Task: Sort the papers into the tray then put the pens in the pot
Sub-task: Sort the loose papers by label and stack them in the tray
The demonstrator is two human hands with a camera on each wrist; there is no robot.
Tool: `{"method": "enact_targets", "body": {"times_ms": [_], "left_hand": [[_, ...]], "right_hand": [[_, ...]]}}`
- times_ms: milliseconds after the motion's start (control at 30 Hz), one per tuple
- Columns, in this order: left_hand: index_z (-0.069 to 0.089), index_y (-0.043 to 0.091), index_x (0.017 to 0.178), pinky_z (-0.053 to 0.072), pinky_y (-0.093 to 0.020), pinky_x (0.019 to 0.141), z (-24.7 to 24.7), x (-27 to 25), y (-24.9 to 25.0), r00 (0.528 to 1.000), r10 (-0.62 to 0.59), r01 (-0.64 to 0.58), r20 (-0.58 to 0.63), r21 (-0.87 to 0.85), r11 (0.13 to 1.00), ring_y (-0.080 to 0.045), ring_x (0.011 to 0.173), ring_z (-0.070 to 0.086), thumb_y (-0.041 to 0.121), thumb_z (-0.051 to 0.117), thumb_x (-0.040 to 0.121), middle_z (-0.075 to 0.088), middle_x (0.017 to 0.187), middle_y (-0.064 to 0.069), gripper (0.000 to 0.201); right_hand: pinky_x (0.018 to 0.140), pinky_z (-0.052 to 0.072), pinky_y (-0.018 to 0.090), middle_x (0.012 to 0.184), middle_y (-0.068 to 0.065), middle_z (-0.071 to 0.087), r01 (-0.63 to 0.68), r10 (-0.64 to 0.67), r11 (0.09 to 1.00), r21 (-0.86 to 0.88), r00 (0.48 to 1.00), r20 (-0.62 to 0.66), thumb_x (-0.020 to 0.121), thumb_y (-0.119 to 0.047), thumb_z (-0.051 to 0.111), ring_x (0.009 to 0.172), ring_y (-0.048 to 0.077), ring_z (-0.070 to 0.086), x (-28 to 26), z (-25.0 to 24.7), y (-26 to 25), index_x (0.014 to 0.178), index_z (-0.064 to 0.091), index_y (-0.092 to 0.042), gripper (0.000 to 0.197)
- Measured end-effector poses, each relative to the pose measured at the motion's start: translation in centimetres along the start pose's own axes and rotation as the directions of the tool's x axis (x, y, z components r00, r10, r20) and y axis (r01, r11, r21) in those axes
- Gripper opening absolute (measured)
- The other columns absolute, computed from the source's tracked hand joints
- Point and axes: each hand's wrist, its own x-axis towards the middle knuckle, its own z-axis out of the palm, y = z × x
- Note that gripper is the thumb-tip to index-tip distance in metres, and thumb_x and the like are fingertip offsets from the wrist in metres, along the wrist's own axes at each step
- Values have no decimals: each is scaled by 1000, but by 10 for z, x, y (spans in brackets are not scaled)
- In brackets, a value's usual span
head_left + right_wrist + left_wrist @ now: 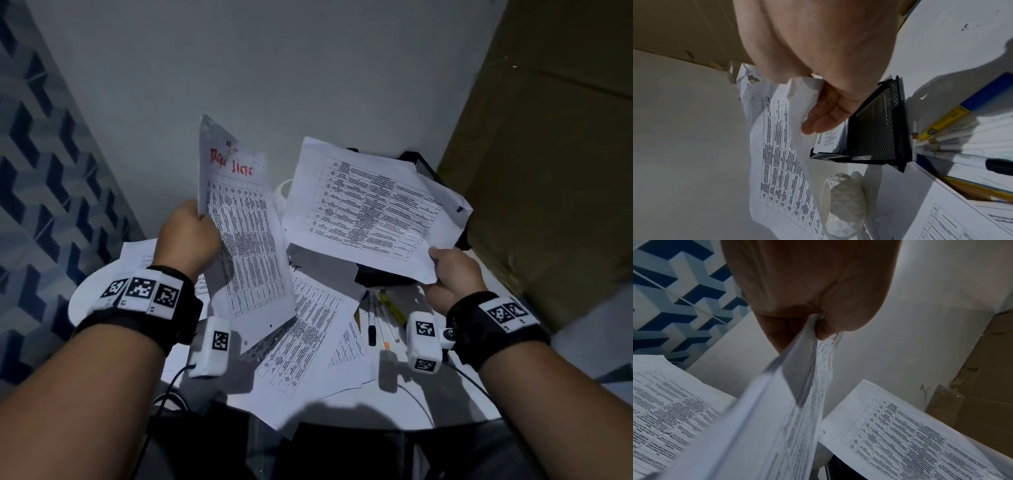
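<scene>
Red handwriting was seen across the top of the sheet [245, 219] held upright in the left hand [187, 236]; it was only partly legible, perhaps "Tasks Lists". On a sheet [827, 138] standing in the black mesh tray [875, 128], black handwriting beginning "TASK" was made out. The printed tables on the other papers were too small to be read. Square black-and-white coded markers were borne on the wristbands [140, 291].
</scene>
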Motion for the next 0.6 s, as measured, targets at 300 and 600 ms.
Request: {"method": "enact_targets", "body": {"times_ms": [300, 600], "left_hand": [[57, 17, 82, 47, -39, 72, 0, -14, 6, 994, 16, -8, 112, -78, 997, -33, 84, 58, 21, 41, 89, 62, 85, -10, 18], [54, 19, 85, 28, -25, 43, 42, -45, 31, 951, -121, 261, 285, -527, 809, -17, 43, 34, 11, 37, 101, 37, 60, -2, 25]], "right_hand": [[103, 53, 51, 130, 19, 68, -108, 104, 991, 77, 993, 47, 103, -4, 52, 119, 39, 66, -29, 6, 0, 132, 61, -4, 30], [47, 43, 26, 84, 16, 64, -221, 231, 973, -67, 951, 207, 97, -8, 61, 58, 23, 57, -70, 48, 53, 122, 58, 6, 29]]}}
